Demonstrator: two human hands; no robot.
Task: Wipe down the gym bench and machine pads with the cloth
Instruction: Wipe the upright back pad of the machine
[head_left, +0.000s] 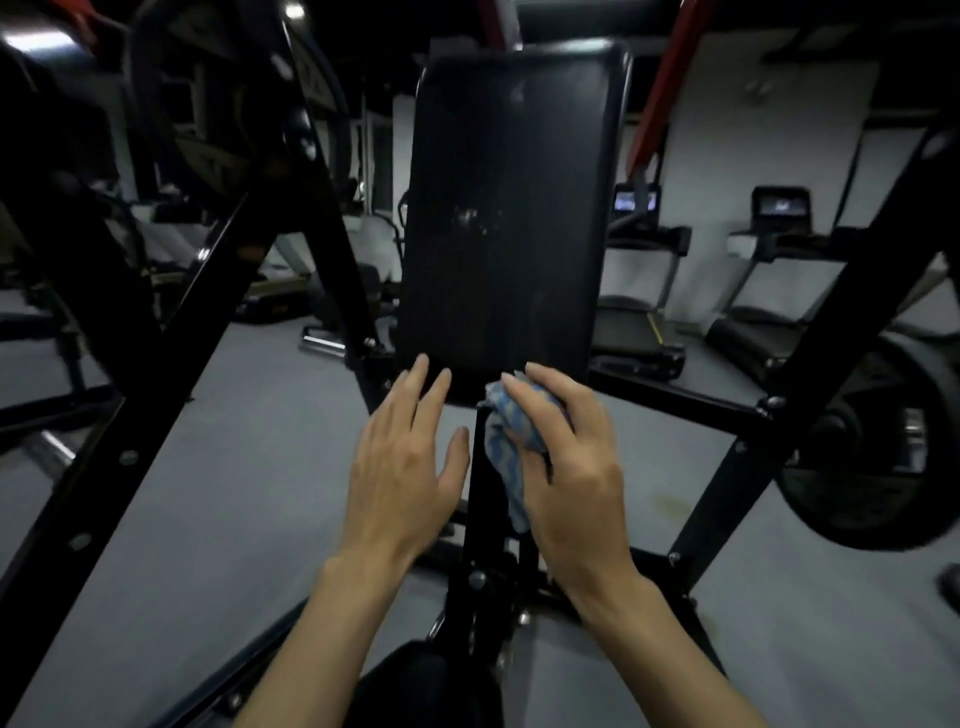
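In the head view, the right hand (566, 457) is curling its fingers (524, 410) around a bunched blue patterned cloth (506, 452), gripping it just below the near edge of the bench's black back pad (509, 208), which is standing tilted upright. A tail of the cloth is hanging down beside the palm. The left hand (402, 457) is reaching flat with its fingers (415, 384) spread and holding nothing, their tips lying at the pad's near left corner. Treadmills (769, 291) are standing beyond on the grey floor (260, 467).
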